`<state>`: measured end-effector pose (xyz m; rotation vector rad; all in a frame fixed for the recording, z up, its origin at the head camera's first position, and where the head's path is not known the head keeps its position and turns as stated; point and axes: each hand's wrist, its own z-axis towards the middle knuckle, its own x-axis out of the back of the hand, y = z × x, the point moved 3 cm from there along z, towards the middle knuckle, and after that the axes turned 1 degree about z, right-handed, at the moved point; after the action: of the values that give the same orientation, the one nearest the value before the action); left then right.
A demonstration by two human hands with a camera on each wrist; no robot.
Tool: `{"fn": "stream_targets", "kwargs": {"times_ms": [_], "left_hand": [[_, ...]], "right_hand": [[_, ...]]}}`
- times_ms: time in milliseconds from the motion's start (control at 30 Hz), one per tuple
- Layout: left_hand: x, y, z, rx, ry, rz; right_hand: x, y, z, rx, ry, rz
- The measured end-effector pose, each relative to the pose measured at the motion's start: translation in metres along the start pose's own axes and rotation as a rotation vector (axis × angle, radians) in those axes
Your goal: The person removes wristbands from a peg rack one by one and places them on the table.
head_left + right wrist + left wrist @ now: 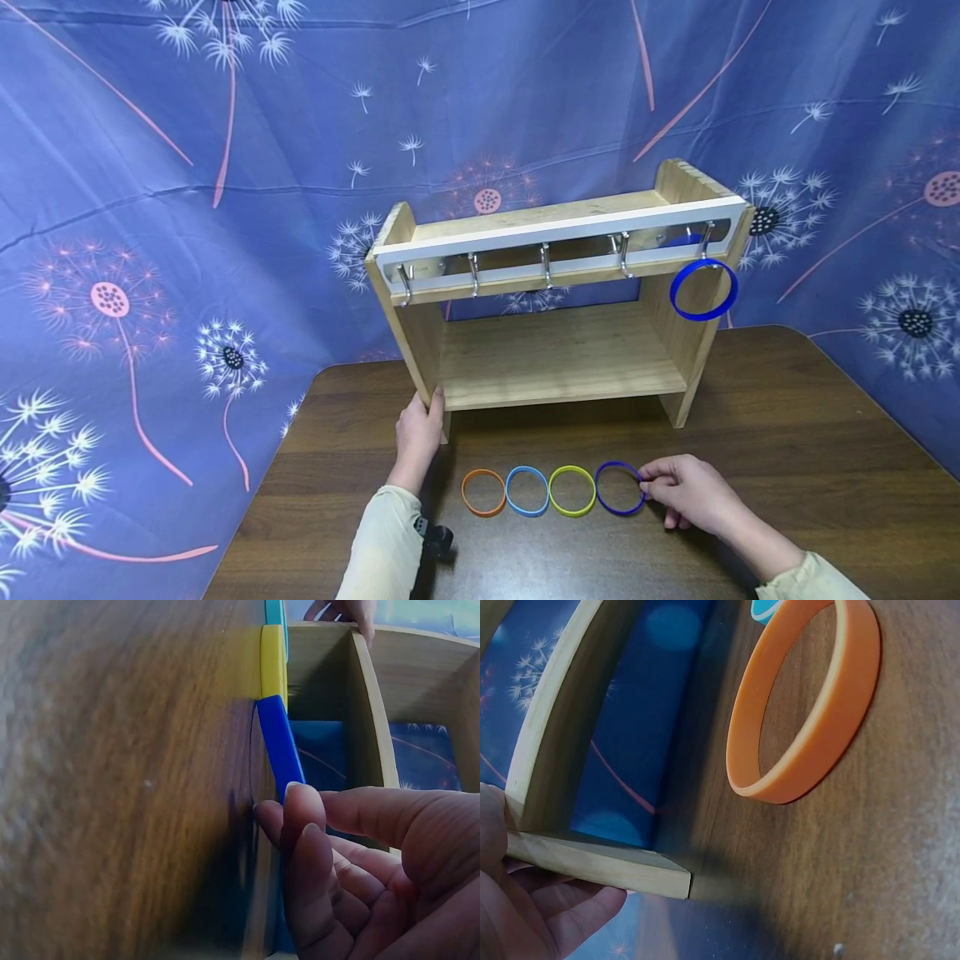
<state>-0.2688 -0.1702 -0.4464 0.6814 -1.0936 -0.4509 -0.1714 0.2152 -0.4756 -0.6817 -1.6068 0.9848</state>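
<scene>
My right hand (693, 493) pinches the right edge of a dark blue silicone wristband (619, 512) between thumb and fingers. In the right wrist view this wristband (277, 739) slants, its pinched side raised from the table. Left of it, in a row, lie a yellow wristband (572, 514), a light blue wristband (527, 514) and an orange wristband (483, 514). My left hand (420, 433) grips the lower left side panel of a wooden rack (555, 354). Another blue wristband (703, 317) hangs from the rack's rightmost hook (707, 237).
Several metal hooks line the white rail (558, 229) across the rack's upper front; those left of the rightmost one carry no wristband. The rack stands on a brown wooden table (810, 433), with a blue dandelion-print cloth (300, 125) behind.
</scene>
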Motion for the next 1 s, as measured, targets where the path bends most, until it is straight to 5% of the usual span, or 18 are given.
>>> {"fn": "stream_targets", "kwargs": {"times_ms": [500,1000], "left_hand": [[0.001,0.001,-0.001,0.003,0.006,0.007],[0.0,0.0,0.0,0.003,-0.002,0.011]], "right_hand": [[0.007,-0.012,-0.005,-0.003,0.041,-0.091],[0.03,-0.044,-0.006,0.124,0.214,-0.14]]}}
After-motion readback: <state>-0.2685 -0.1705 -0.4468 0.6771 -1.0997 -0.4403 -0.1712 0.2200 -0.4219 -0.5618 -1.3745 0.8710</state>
